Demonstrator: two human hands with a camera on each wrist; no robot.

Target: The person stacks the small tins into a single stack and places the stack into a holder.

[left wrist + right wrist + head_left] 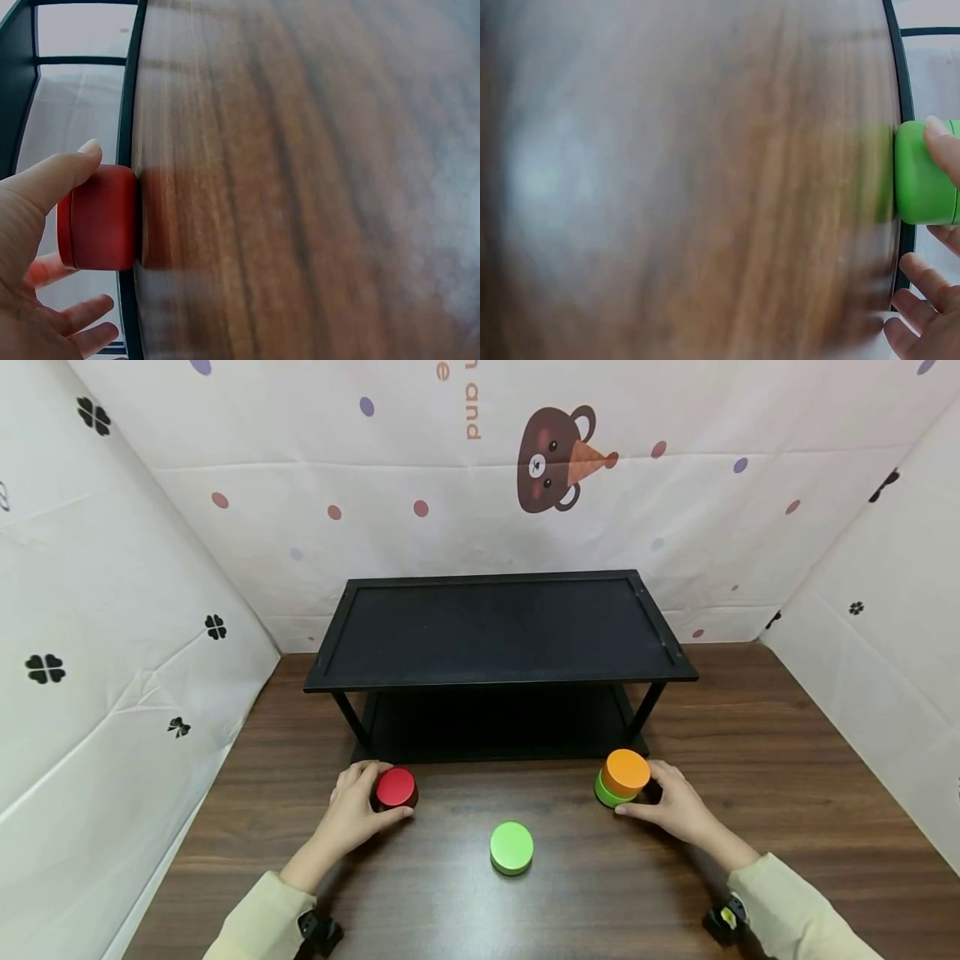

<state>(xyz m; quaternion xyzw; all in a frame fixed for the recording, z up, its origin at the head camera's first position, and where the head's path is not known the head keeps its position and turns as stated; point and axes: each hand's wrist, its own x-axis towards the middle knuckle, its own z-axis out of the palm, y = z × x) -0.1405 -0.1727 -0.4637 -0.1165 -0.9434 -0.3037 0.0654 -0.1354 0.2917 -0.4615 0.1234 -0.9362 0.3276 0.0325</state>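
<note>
My left hand holds a red round lidded tin between thumb and fingers. In the left wrist view that red tin has its base against the wooden table, with the thumb on one side and a finger on the other. On the right, an orange round tin is stacked on a green one. My right hand grips this lower green tin, its thumb low on the side. Close up, the thumb lies against the green tin while the other fingers are spread below it.
Another green round tin stands on the wooden table between the hands. Behind them is a black two-tier rack, its lower shelf close to both held tins. White printed sheets wall in the back and sides.
</note>
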